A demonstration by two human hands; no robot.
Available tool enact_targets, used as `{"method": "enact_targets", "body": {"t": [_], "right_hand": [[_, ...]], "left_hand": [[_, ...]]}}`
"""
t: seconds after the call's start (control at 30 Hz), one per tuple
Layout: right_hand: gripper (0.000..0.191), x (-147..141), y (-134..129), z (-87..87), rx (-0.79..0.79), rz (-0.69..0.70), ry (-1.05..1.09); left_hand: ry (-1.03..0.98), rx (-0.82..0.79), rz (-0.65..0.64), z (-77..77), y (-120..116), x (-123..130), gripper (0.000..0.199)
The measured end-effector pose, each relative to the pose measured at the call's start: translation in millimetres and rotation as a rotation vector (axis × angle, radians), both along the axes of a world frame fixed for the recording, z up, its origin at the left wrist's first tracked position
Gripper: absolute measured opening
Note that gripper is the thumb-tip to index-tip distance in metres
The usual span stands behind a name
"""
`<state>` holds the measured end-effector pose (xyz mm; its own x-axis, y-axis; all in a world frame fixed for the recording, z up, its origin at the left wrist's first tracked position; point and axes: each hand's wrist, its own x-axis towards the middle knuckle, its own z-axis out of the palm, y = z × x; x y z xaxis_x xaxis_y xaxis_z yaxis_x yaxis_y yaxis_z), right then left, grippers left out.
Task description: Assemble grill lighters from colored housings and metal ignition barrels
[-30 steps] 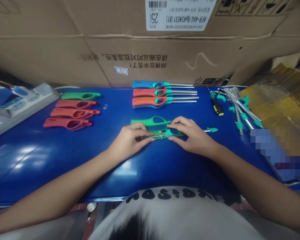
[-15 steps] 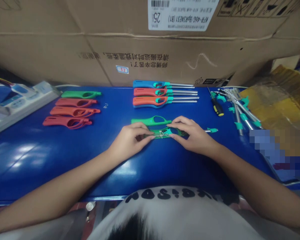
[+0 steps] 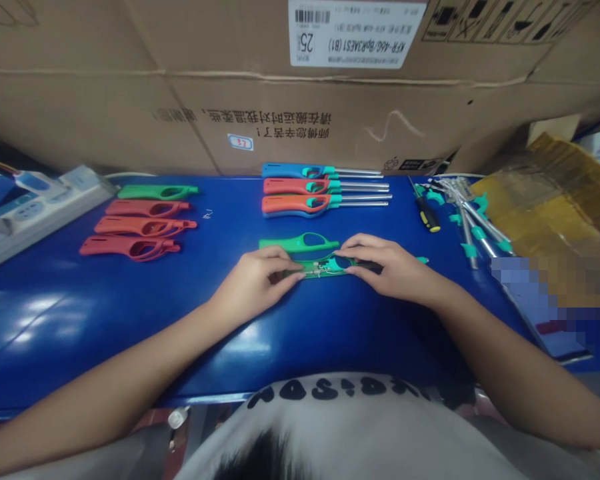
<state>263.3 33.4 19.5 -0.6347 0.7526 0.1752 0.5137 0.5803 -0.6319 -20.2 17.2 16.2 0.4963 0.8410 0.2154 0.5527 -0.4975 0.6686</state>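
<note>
Between my hands lies an opened green lighter half-shell (image 3: 311,273) with small metal and teal parts inside it. My left hand (image 3: 265,272) pinches its left end between thumb and fingers. At the other end, my right hand (image 3: 387,265) grips the shell near the teal trigger piece (image 3: 336,263). A metal tube runs beneath the right hand, mostly hidden, and only its teal tip (image 3: 422,260) shows beyond. Just behind the held shell rests a second green lighter shell (image 3: 300,243), apart from my fingers.
Several assembled lighters (image 3: 300,204) lie at the back middle. Red, orange and green lighter shells (image 3: 130,247) are lined up at left, beside a power strip (image 3: 55,200). A screwdriver (image 3: 429,215), metal tubes (image 3: 481,233) and yellow-taped cardboard (image 3: 535,200) are at right. A carton (image 3: 180,127) stands behind.
The view has shifted slightly. My right hand covers more of the tube, whose teal tip now shows less. Both hands keep hold of the green shell.
</note>
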Motion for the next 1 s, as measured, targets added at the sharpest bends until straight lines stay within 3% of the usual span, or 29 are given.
{"method": "enact_targets", "body": {"t": [0.3,0.47,0.57,0.77,1.0], "right_hand": [[0.032,7.8,0.5,5.8,0.045,0.045,-0.007],[0.032,14.3,4.2,10.7,0.092,0.033,-0.062],[0.027,21.9,7.4,15.3,0.106,0.008,-0.109],[0.013,28.1,9.8,15.8,0.037,0.029,-0.202],[0.011,20.6,8.2,11.3,-0.021,0.002,-0.187]], "left_hand": [[-0.010,-0.020,0.022,3.5,0.7,-1.9,0.021],[0.043,0.112,0.098,13.7,12.8,-15.5,0.023],[0.188,0.220,0.043,17.0,25.8,-26.8,0.027],[0.279,0.216,-0.114,9.8,38.4,-35.8,0.038],[0.261,0.223,-0.100,-0.7,38.2,-36.4,0.032]]}}
